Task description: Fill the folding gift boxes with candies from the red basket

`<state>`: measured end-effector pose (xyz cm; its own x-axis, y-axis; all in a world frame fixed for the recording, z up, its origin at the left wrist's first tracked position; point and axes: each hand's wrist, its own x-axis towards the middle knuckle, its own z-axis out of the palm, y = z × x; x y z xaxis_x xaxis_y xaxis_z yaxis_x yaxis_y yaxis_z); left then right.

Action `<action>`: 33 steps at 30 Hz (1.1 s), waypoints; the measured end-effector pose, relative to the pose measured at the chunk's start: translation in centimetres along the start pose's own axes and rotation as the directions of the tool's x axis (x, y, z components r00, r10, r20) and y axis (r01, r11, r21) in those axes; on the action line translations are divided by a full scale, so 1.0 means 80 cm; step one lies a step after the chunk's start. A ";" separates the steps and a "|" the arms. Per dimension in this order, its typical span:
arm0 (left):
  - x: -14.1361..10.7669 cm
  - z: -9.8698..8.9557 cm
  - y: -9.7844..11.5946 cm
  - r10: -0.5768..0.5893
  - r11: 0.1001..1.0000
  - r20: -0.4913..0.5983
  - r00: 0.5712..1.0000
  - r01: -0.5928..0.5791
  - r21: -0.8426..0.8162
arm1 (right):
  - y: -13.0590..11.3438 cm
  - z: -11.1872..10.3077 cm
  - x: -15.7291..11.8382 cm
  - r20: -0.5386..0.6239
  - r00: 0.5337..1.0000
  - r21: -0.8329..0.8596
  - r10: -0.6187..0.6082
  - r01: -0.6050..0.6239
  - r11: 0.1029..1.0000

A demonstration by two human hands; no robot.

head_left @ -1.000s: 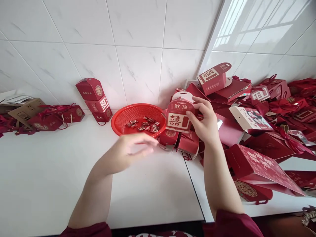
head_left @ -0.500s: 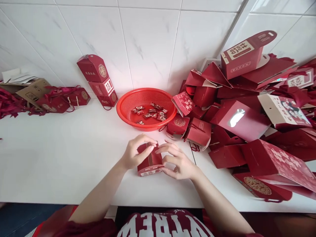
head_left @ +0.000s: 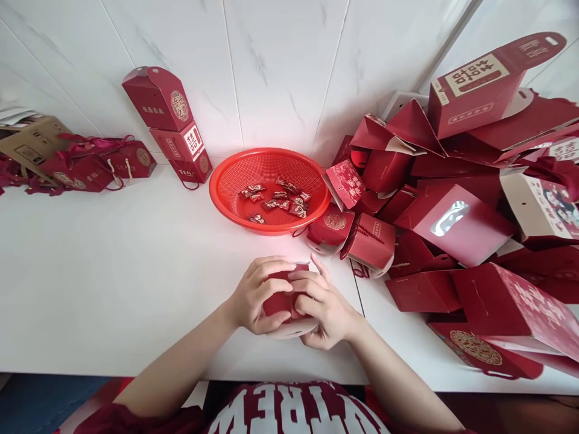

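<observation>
A small red paper gift box (head_left: 277, 304) sits on the white table in front of me, partly covered by my fingers. One of its end flaps, pale on the face I see, stands out toward me. My left hand (head_left: 256, 293) grips the box's left side, fingers curled over the top and thumb low near the flap. On the other side my right hand (head_left: 326, 308) holds it, with bent fingers pressing at the middle seam and the index finger raised. Whatever is inside the box is hidden.
Beyond my hands stands a red plastic basket (head_left: 226, 202) with several wrapped candies (head_left: 298, 206). A large heap of red boxes (head_left: 470, 223) covers the right side. Stacked boxes (head_left: 174, 135) lean by the tiled wall; more boxes with ribbons (head_left: 85, 172) lie far left.
The box top has come apart at the seam and a pale flap now hangs toward me. Both hands have closed in around the box. The camera view has shifted slightly.
</observation>
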<state>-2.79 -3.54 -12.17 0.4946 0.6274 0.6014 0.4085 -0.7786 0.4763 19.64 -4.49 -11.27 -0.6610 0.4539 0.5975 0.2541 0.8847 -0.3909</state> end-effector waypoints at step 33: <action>0.022 -0.129 -0.049 -0.399 0.778 0.563 0.724 0.592 -0.210 | 0.027 -0.010 -0.002 -0.041 0.967 -0.035 0.253 -0.254 0.966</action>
<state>-11.40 0.54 -6.36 0.6268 0.7705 -0.1160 0.4498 -0.2361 0.8614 20.88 -2.56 -11.64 -0.5461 0.6668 0.5071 0.4386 0.7433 -0.5050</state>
